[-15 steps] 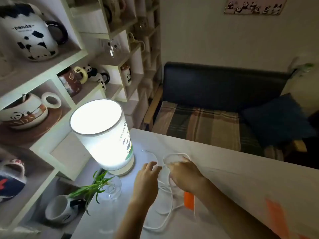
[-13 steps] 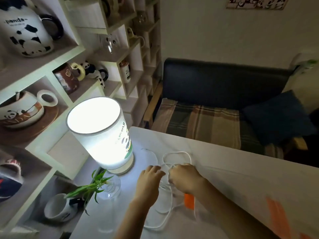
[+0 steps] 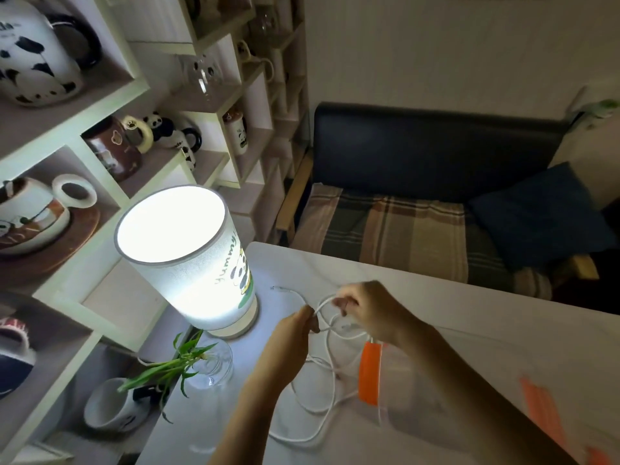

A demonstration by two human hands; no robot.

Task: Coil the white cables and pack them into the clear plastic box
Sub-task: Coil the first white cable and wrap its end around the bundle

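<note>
A white cable (image 3: 330,374) lies in loose loops on the white table (image 3: 469,330), one plug end (image 3: 280,289) resting near the lamp. My left hand (image 3: 295,333) pinches the cable between thumb and fingers. My right hand (image 3: 372,312) grips a small raised loop of the same cable just to the right of the left hand. The clear plastic box (image 3: 399,380) with an orange clasp (image 3: 369,372) sits under my right forearm, partly hidden by it.
A lit lamp (image 3: 188,256) stands at the table's left, with a glass vase holding a green plant (image 3: 201,362) in front of it. Shelves of mugs (image 3: 110,152) line the left side. A sofa (image 3: 419,196) sits beyond the table. Orange pieces (image 3: 543,417) lie at right.
Both hands have lifted slightly off the table and moved apart, pulling a loop of cable up between them. The camera has tilted down a little.
</note>
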